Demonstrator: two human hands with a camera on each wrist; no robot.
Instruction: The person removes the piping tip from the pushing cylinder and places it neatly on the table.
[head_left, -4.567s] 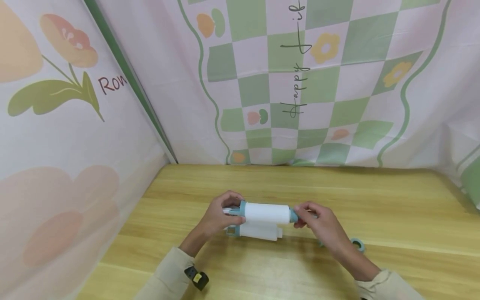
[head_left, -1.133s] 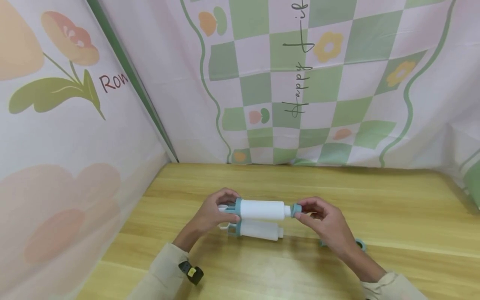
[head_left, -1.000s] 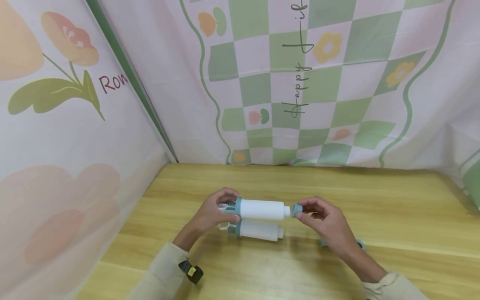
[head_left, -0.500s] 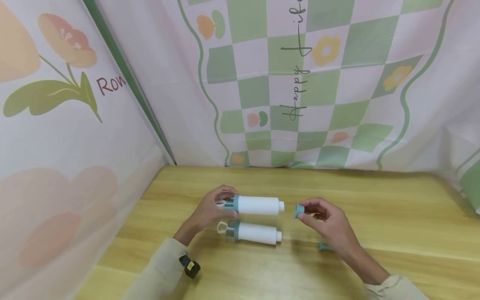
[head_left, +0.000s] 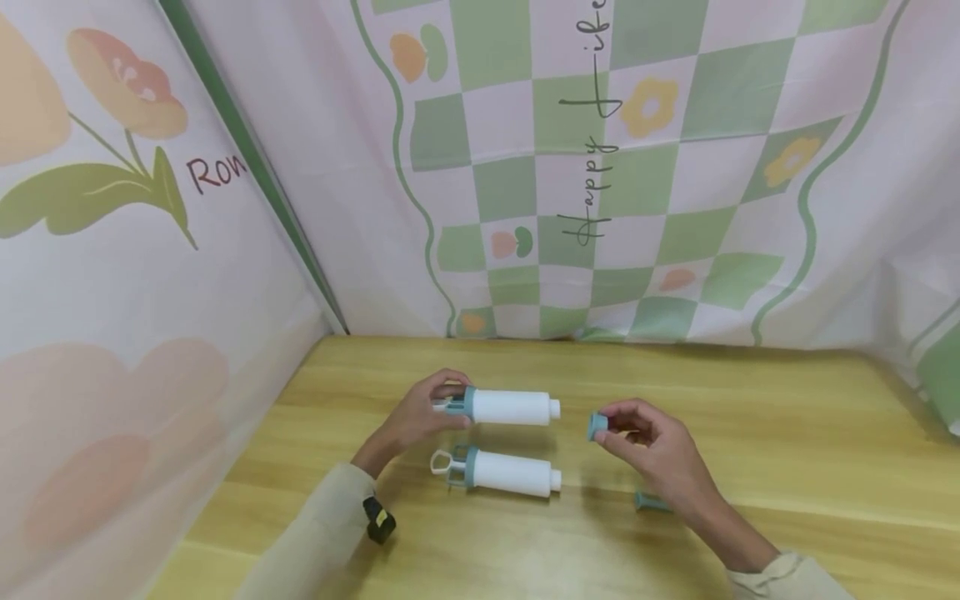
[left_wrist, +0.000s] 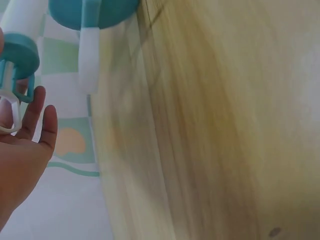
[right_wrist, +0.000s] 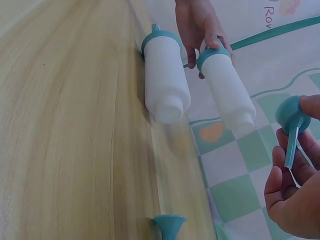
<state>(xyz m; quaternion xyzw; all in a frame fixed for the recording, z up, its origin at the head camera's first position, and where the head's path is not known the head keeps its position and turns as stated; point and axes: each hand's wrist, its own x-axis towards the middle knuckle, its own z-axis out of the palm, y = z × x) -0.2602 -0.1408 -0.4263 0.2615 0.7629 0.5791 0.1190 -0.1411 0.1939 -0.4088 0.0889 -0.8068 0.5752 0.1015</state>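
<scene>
My left hand (head_left: 420, 417) grips a white syringe-like tube (head_left: 512, 407) by its teal collar, thumb on the near side. The tube lies sideways above the table, its bare white neck pointing right. Between my right thumb and fingers is a teal nozzle (head_left: 597, 427), pinched a short way from that neck; the right wrist view shows its rounded cup and thin stem. The right hand (head_left: 648, 442) hides part of it. A second white syringe-like tube (head_left: 513, 473), with teal collar and white pull ring, rests on the table nearer me.
Under my right hand a flared teal nozzle (head_left: 651, 502) lies on the wooden table (head_left: 570, 554), partly covered by the wrist. A green-and-white checked cloth (head_left: 622, 192) hangs along the back edge, and a flowered cloth (head_left: 112, 275) closes the left side.
The teal nozzle has come off the held tube's neck; a gap now separates them. My left hand has drawn the tube left, while the right hand stays nearly in place with the nozzle.
</scene>
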